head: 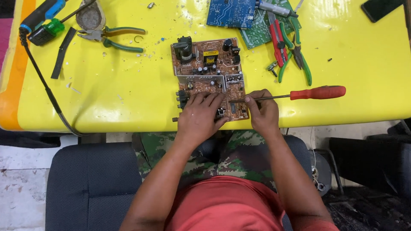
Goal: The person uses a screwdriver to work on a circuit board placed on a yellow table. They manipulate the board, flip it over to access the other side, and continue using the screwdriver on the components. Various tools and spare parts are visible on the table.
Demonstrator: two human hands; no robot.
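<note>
Left hand (200,116) lies flat, fingers spread, on the brown board (209,77) at the table (128,102) edge. Right hand (262,112), beside the board, pinches a screwdriver (299,94) shaft. Board looks stiff, light, fragile; edges are safest.

I see the circuit board (209,77) on the table (128,102), at the near edge, center. My left hand (199,117) lies on its near part; right hand (262,112) just right of it, on the screwdriver (299,94), which runs off to the right. Pliers (115,37) far left; two more boards (244,17) and cutters (291,42) behind, to the right.
</note>
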